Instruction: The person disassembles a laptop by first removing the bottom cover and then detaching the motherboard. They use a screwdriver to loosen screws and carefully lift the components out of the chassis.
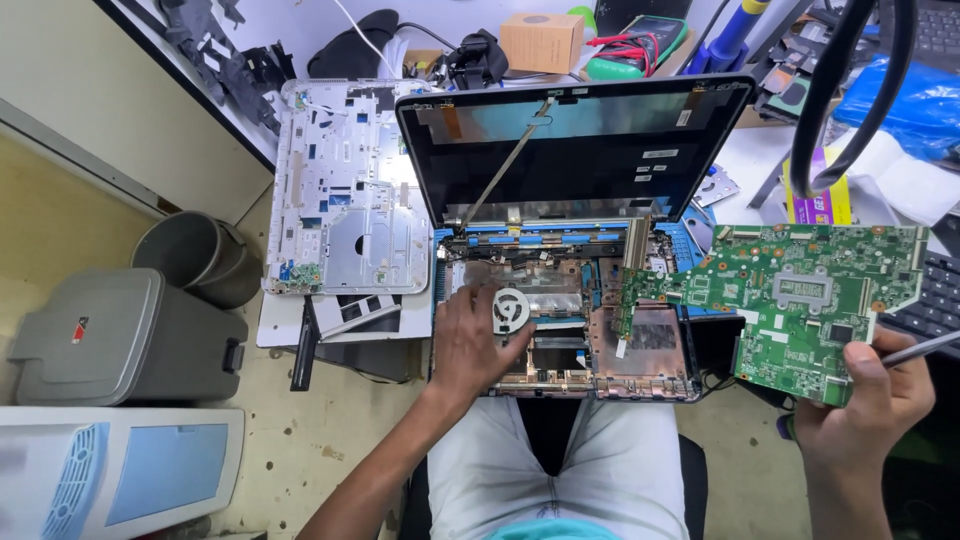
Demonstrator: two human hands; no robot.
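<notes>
— What sits on the cluttered white tabletop (300, 20)?

— An opened black laptop base (560, 330) lies at its near edge, above the person's lap. The left hand (475, 340) rests spread on the base, fingers touching a small round fan (510, 305).

— And the right hand (880, 395)?

— Right of the base, it grips a green motherboard (810, 300) and a thin metal tool (920, 348).

— The room?

— Left of the base, a grey bin (195, 255) stands on speckled floor (310, 430).

A green motherboard (805, 305), studded with chips and a pale metal socket frame, hangs tilted in the air to the right of the opened laptop base (565, 330). That base lies with copper-toned innards exposed, its dark lid upright behind. A small round cooling fan (510, 306) sits at its left.
</notes>
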